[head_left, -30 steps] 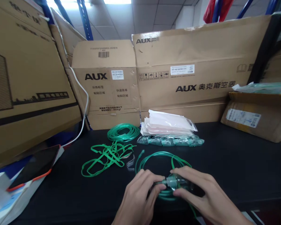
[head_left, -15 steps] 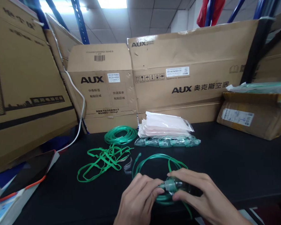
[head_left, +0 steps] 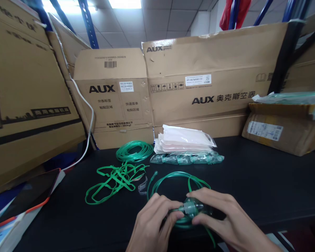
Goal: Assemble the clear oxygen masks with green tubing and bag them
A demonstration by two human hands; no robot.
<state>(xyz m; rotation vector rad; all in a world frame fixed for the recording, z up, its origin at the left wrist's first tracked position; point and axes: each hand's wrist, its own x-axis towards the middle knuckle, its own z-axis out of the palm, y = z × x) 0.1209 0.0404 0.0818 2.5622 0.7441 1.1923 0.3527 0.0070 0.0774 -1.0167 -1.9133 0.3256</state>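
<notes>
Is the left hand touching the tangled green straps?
No: the left hand pinches the narrow stem at the mask connector, and the green straps lie apart from it on the black table.

Mask (head_left: 198,205) in my right hand (head_left: 222,210): thin see-through green plastic, smooth, glossy. Fitting (head_left: 188,208) my left hand (head_left: 157,217) is pinching: translucent plastic, duller. Tubing (head_left: 170,176) by my hands: smooth green plastic, bright highlights; coil (head_left: 123,154) reads the same. Straps (head_left: 132,186): flat, matt, can't tell rubber from cloth. Packets (head_left: 183,134): white, papery, glossy clear film at one end. Big boxes (head_left: 173,105): matt brown cardboard. Table (head_left: 241,182): black, matt, smooth-looking.
</notes>
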